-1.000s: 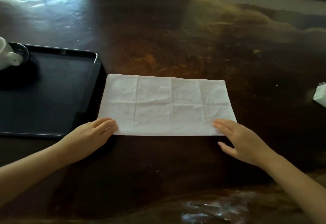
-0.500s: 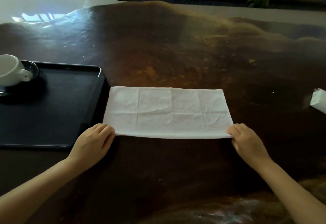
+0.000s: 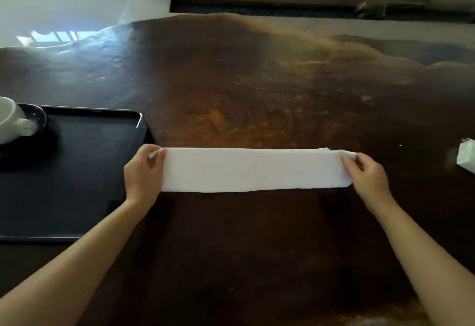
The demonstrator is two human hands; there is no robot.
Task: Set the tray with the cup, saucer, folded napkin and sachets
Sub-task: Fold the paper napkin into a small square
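Napkin is laid on the dark wooden table just right of the tray, now folded into a long narrow strip; half a second ago it was twice as deep. Judged light, limp, easily creased, so it is best gripped at the end corners. Far corners are pinched by left hand and right hand. Cup on saucer already sits on the tray; a white packet is seen at the right edge.

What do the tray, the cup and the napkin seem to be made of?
Tray: matte black, likely plastic or coated metal; the rim catches a thin highlight. Cup: glossy white, probably ceramic. Napkin: soft white cloth or thick paper; it bends at the hand-held ends.
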